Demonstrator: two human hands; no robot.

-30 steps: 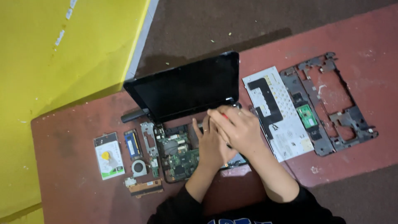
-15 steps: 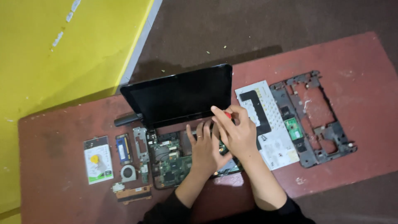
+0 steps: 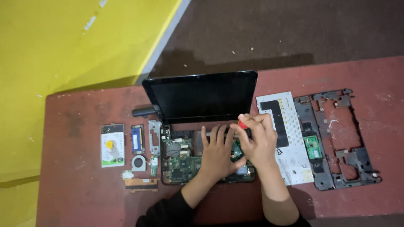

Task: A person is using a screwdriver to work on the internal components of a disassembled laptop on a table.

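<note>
Looking down at the red-brown worktop (image 3: 75, 193), we find a small black laptop with its base opened (image 3: 201, 126), its dark screen standing upright at the far side and the green circuit board (image 3: 182, 162) exposed below it. The left hand (image 3: 216, 153) lies flat on the board, fingers spread and extended, gripping nothing; a ring shows on one finger. The right hand (image 3: 257, 141) is closed around a red-handled screwdriver (image 3: 243, 124), of which we see only the handle tip above the fingers; the shaft is hidden, so we cannot tell where it meets the board. The two hands touch, right just beside left, over the right half of the base.

Left of the laptop, laid out apart, are a rectangular hard drive with a yellow sticker (image 3: 112, 145), a blue memory module (image 3: 137, 139), a small round grey fan (image 3: 138, 162) and a flat copper-coloured strip (image 3: 141, 183). To the right lie the white-backed keyboard panel (image 3: 290, 143) and the black plastic frame (image 3: 336, 138).
</note>
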